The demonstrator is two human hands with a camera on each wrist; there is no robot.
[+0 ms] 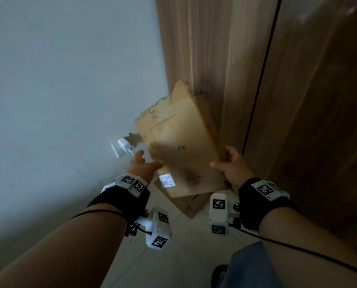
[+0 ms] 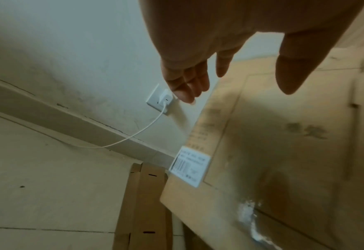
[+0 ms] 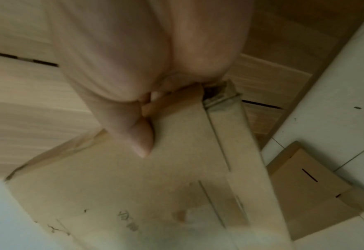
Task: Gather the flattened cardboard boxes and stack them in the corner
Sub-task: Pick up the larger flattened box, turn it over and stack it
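A flattened brown cardboard box (image 1: 179, 146) with a white barcode label (image 1: 166, 180) tilts in the air in the corner between the white wall and the wooden panel. My right hand (image 1: 231, 165) grips its near right edge, thumb on top (image 3: 143, 143). My left hand (image 1: 144, 165) hovers at the box's left edge with fingers spread and straight (image 2: 187, 84), holding nothing. Another flattened box (image 1: 191, 206) lies on the floor beneath it, also visible in the left wrist view (image 2: 142, 203) and the right wrist view (image 3: 309, 191).
A white charger (image 1: 124, 145) sits plugged into a wall socket just left of the box, its cable (image 2: 133, 133) trailing down to the floor. Wooden cabinet panels (image 1: 298, 100) stand at the right. Pale floor tiles (image 1: 183, 256) lie below, with a skirting board (image 2: 69, 118) along the wall.
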